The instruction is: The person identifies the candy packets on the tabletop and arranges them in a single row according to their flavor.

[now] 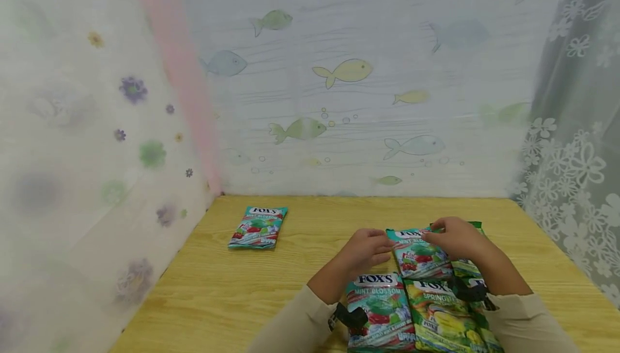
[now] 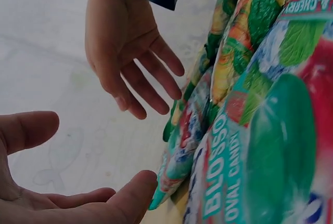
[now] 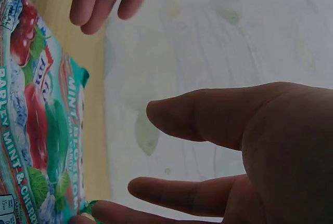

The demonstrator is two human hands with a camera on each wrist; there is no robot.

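Observation:
A teal Mint Blossom bag lies at the back of a group of candy bags at the right. My left hand is at its left edge with relaxed fingers. Over its upper right corner is my right hand, thumb and fingers apart. Neither wrist view shows a bag gripped; the left wrist view has both hands, the left and the right, beside the bags. In the right wrist view my right hand has spread fingers next to the teal bag.
Nearer me lie another Mint Blossom bag and a yellow-green Springtea bag, with more green bags partly under my right arm. A single Mint Blossom bag lies at the table's back left. Fish-patterned curtain hangs behind the wooden table.

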